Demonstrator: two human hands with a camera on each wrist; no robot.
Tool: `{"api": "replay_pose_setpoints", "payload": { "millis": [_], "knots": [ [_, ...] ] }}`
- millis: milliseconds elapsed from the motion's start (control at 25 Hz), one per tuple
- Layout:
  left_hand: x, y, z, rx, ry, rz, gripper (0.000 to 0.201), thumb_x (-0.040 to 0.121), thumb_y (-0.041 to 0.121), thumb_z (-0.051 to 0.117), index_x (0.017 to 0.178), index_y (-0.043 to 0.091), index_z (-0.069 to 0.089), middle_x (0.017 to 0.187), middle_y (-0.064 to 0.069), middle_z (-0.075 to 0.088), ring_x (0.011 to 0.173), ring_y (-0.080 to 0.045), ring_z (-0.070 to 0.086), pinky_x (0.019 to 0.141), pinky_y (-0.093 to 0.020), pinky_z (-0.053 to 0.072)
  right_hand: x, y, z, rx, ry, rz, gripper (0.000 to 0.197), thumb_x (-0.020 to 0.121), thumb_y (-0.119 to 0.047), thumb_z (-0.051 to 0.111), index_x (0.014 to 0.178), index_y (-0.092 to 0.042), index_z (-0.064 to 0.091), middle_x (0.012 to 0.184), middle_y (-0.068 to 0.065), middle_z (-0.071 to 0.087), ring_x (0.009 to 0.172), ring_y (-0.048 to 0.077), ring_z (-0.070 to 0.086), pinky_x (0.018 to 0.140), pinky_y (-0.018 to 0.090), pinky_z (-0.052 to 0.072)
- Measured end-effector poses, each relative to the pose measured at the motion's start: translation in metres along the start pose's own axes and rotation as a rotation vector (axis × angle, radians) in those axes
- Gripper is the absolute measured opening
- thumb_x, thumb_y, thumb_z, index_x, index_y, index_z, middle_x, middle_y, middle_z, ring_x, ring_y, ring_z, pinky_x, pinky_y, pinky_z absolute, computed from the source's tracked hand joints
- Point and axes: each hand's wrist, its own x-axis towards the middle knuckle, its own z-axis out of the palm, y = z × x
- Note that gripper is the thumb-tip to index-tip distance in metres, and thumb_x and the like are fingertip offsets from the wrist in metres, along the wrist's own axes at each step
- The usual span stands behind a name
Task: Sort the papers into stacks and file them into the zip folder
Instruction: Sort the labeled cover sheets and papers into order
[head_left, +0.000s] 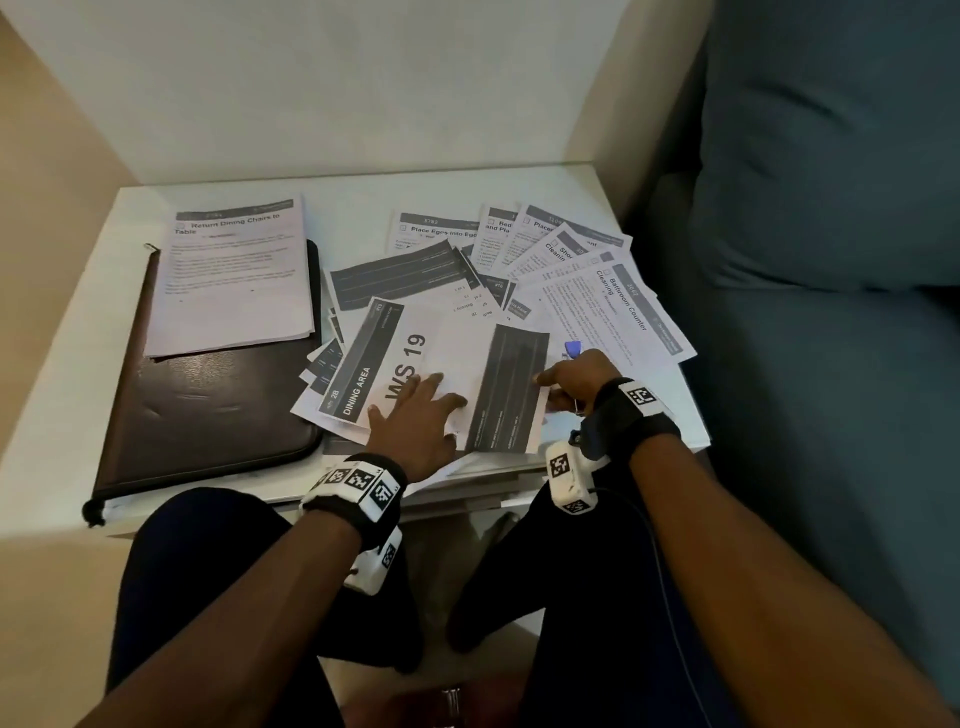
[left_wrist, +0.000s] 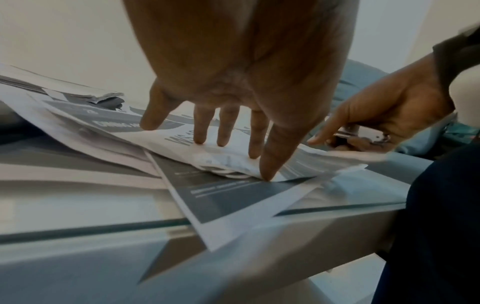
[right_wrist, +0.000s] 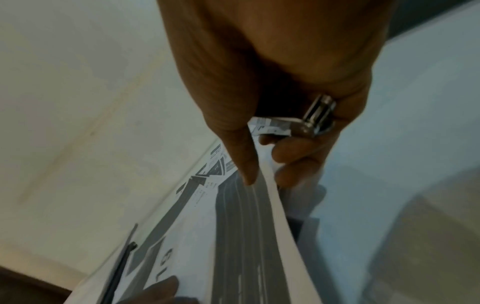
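The loose spread of white printed papers with dark grey header bands (head_left: 467, 291) is lying fanned across the right half of the white tabletop (head_left: 130, 218). On top of the spread, nearest the person, the white sheet printed "WS 19" and "DINING AREA" (head_left: 410, 358) is lying tilted. The left hand (head_left: 415, 415) is resting on this sheet with its fingers straight and spread, the fingertips (left_wrist: 200, 139) pressing on the paper and holding nothing. The right hand (head_left: 576, 379) is pinching the right edge of the adjoining sheet with the broad dark grey panel (head_left: 511, 395), thumb on top and fingers curled beneath, so that this edge is lifting off the pile. In the right wrist view, a small shiny metal object (right_wrist: 317, 115) is also sitting in that curled hand; what it is cannot be told. To the left of the spread, the dark brown leather zip folder (head_left: 208, 405) is lying flat and closed on the tabletop, and a neat stack of white sheets headed "Return Dining Chairs to Table" (head_left: 234, 275) is resting on its far half. A blue-grey upholstered sofa (head_left: 831, 208) is standing just beside the tabletop on the right
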Motion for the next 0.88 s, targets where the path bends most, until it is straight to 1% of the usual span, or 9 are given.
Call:
{"api": "replay_pose_setpoints", "payload": {
  "millis": [40,120,200,280,360,440,480,560,880],
  "knots": [
    [-0.002,-0.002,0.001,-0.001,-0.012,-0.004,0.057,0.094,0.033,0.062,0.147,0.041,0.043,0.17,0.007,0.01,0.159,-0.022,-0.002,0.113,-0.078,0.02,-0.002,0.0,-0.007,0.024,0.024,-0.034,0.03,0.077,-0.015,0.083,0.098,-0.001,0.066,0.08,0.014,0.069,0.066,0.024,0.065,0.067,0.036,0.058],
    [-0.007,-0.002,0.002,0.002,-0.035,0.036,0.065,0.089,0.036,0.067,0.148,0.043,0.039,0.171,0.008,0.005,0.159,-0.022,-0.006,0.113,-0.078,0.019,-0.009,0.002,-0.029,0.12,0.041,-0.117,0.023,0.081,-0.019,0.081,0.096,-0.009,0.067,0.078,0.011,0.065,0.063,0.018,0.057,0.061,0.031,0.05],
    [-0.012,0.002,0.003,0.022,-0.065,0.092,0.071,0.086,0.035,0.071,0.148,0.046,0.037,0.171,0.01,0.002,0.159,-0.021,-0.008,0.113,-0.077,0.015,-0.014,0.01,-0.054,0.244,0.08,-0.127,0.011,0.083,-0.019,0.073,0.091,-0.014,0.067,0.081,0.008,0.061,0.062,0.014,0.051,0.056,0.025,0.043],
    [-0.016,0.006,0.007,0.017,-0.059,0.105,0.068,0.087,0.031,0.07,0.146,0.045,0.04,0.171,0.008,0.006,0.159,-0.021,-0.006,0.113,-0.076,0.017,-0.011,0.024,-0.075,0.302,0.135,-0.102,0.019,0.076,-0.019,0.069,0.094,-0.012,0.071,0.086,0.006,0.06,0.061,0.014,0.05,0.054,0.025,0.042],
    [-0.017,0.009,0.01,-0.013,-0.025,0.101,0.06,0.09,0.026,0.066,0.143,0.044,0.045,0.17,0.007,0.013,0.159,-0.022,-0.002,0.113,-0.076,0.02,-0.004,0.04,-0.091,0.201,0.193,-0.071,0.037,0.067,-0.021,0.075,0.103,-0.011,0.073,0.092,0.004,0.068,0.069,0.017,0.06,0.064,0.028,0.052],
    [-0.018,0.01,0.012,-0.024,0.0,0.091,0.055,0.092,0.022,0.063,0.141,0.043,0.049,0.168,0.006,0.018,0.159,-0.023,0.001,0.113,-0.076,0.022,0.006,0.053,-0.102,-0.02,0.226,-0.032,0.053,0.059,-0.021,0.086,0.109,-0.009,0.072,0.099,0.004,0.075,0.085,0.023,0.07,0.083,0.039,0.06],
    [-0.017,0.011,0.012,-0.02,0.004,0.09,0.054,0.092,0.021,0.063,0.14,0.043,0.05,0.168,0.006,0.019,0.159,-0.023,0.002,0.113,-0.075,0.022,0.007,0.055,-0.106,-0.139,0.235,-0.016,0.056,0.059,-0.019,0.091,0.111,-0.008,0.071,0.101,0.007,0.075,0.091,0.027,0.071,0.087,0.044,0.06],
    [-0.016,0.012,0.013,-0.017,-0.006,0.084,0.053,0.092,0.02,0.063,0.138,0.044,0.051,0.168,0.007,0.019,0.159,-0.023,0.002,0.114,-0.075,0.022,0.005,0.055,-0.107,-0.313,0.234,-0.002,0.058,0.063,-0.015,0.094,0.114,-0.003,0.068,0.104,0.013,0.073,0.092,0.032,0.071,0.084,0.048,0.062],
    [-0.019,0.014,0.008,-0.015,-0.005,0.08,0.045,0.094,0.02,0.06,0.135,0.038,0.057,0.167,0.005,0.022,0.159,-0.024,0.004,0.113,-0.073,0.026,0.003,0.043,-0.104,-0.621,0.16,-0.019,0.058,0.074,-0.022,0.091,0.116,0.005,0.062,0.112,0.018,0.069,0.1,0.033,0.067,0.086,0.04,0.057]
  ]
}}
